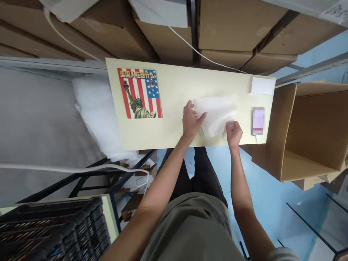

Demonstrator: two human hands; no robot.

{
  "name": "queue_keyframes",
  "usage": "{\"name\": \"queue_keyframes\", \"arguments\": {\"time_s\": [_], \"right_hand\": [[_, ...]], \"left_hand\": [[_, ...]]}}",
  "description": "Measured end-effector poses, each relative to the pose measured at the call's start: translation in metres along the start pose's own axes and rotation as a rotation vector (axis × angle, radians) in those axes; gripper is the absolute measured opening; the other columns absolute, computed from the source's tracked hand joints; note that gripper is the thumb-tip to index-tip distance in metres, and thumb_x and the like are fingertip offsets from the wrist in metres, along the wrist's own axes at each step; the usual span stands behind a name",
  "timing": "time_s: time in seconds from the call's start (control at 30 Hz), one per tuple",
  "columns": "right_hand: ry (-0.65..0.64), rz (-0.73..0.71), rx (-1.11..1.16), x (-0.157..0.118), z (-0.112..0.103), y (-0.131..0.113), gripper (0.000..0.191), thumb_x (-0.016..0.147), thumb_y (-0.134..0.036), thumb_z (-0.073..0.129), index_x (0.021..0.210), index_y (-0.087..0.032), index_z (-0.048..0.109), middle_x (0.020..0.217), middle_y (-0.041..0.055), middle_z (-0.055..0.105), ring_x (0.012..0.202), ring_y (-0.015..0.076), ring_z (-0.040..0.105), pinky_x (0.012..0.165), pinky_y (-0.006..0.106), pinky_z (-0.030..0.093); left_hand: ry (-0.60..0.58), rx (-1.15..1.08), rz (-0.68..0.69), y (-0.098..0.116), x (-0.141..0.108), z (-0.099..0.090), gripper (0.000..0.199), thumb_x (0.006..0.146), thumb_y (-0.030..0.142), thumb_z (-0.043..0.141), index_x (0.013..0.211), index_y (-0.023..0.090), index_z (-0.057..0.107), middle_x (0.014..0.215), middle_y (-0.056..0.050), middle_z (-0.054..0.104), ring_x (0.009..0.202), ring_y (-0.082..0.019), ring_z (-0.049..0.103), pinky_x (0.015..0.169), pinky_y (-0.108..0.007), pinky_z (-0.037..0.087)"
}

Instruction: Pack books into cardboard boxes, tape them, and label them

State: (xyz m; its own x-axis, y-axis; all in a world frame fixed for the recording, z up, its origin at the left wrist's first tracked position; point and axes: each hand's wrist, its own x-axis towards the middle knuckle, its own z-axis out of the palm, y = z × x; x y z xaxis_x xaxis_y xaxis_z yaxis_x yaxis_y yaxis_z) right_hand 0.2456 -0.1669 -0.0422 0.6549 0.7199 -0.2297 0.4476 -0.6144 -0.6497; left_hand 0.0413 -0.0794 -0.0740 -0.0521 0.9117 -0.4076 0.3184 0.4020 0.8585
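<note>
A thin, soft white sheet is held slightly slanted over the cream tabletop; whether it is a single layer or a pouch I cannot tell. My left hand grips its left edge, thumb on the near side and fingers curled at the upper left corner. At the lower right corner, my right hand pinches the sheet between thumb and fingers. To the left of both hands lies a book with a Statue of Liberty and a striped flag on its cover.
A phone with a cable and a white pad lie at the table's right end. Beyond stands an open cardboard box. Cartons line the back. White wrapping hangs left, above a black crate.
</note>
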Motion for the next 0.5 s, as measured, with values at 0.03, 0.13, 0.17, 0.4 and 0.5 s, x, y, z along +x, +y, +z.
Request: {"name": "queue_keyframes", "arguments": {"time_s": [0.03, 0.13, 0.17, 0.4, 0.5], "right_hand": [[0.010, 0.002, 0.014, 0.000, -0.001, 0.003, 0.055, 0.093, -0.076, 0.060, 0.102, -0.022, 0.071, 0.099, 0.0102, 0.082, 0.087, 0.0251, 0.069, 0.087, 0.040, 0.060], [0.012, 0.045, 0.061, -0.003, -0.002, 0.011, 0.054, 0.096, -0.075, 0.060, 0.102, -0.022, 0.071, 0.097, 0.0095, 0.081, 0.086, 0.0251, 0.070, 0.087, 0.040, 0.061], [0.009, 0.055, 0.070, -0.005, -0.002, 0.013, 0.053, 0.098, -0.074, 0.059, 0.101, -0.022, 0.071, 0.096, 0.0091, 0.081, 0.087, 0.0252, 0.070, 0.089, 0.041, 0.061], [0.147, -0.115, -0.117, -0.023, -0.005, 0.004, 0.027, 0.108, -0.045, 0.059, 0.101, -0.023, 0.074, 0.148, 0.0233, 0.070, 0.146, 0.0379, 0.063, 0.123, 0.066, 0.050], [0.079, -0.199, 0.015, -0.035, -0.007, -0.018, 0.029, 0.112, -0.046, 0.056, 0.109, -0.023, 0.074, 0.134, 0.0203, 0.076, 0.133, 0.0330, 0.073, 0.116, 0.058, 0.060]], "left_hand": [[-0.007, 0.032, 0.060, 0.001, -0.007, 0.005, 0.101, 0.083, 0.063, 0.099, 0.165, 0.027, 0.053, 0.172, -0.021, 0.053, 0.151, -0.041, 0.061, 0.123, -0.053, 0.055], [-0.076, 0.187, 0.220, 0.006, -0.029, 0.019, 0.085, 0.088, 0.054, 0.097, 0.159, 0.027, 0.059, 0.182, -0.020, 0.041, 0.166, -0.046, 0.043, 0.135, -0.062, 0.043], [-0.108, 0.242, 0.252, 0.008, -0.033, 0.024, 0.073, 0.092, 0.047, 0.093, 0.155, 0.026, 0.063, 0.180, -0.020, 0.043, 0.164, -0.046, 0.046, 0.135, -0.064, 0.043], [-0.229, 0.452, 0.281, 0.014, -0.020, 0.048, 0.031, 0.101, 0.012, 0.070, 0.130, 0.022, 0.077, 0.157, -0.019, 0.061, 0.143, -0.041, 0.061, 0.120, -0.061, 0.058], [-0.258, 0.312, 0.231, 0.018, -0.016, 0.043, 0.030, 0.101, 0.022, 0.075, 0.131, 0.022, 0.077, 0.159, -0.019, 0.062, 0.145, -0.039, 0.063, 0.127, -0.060, 0.054]]}}
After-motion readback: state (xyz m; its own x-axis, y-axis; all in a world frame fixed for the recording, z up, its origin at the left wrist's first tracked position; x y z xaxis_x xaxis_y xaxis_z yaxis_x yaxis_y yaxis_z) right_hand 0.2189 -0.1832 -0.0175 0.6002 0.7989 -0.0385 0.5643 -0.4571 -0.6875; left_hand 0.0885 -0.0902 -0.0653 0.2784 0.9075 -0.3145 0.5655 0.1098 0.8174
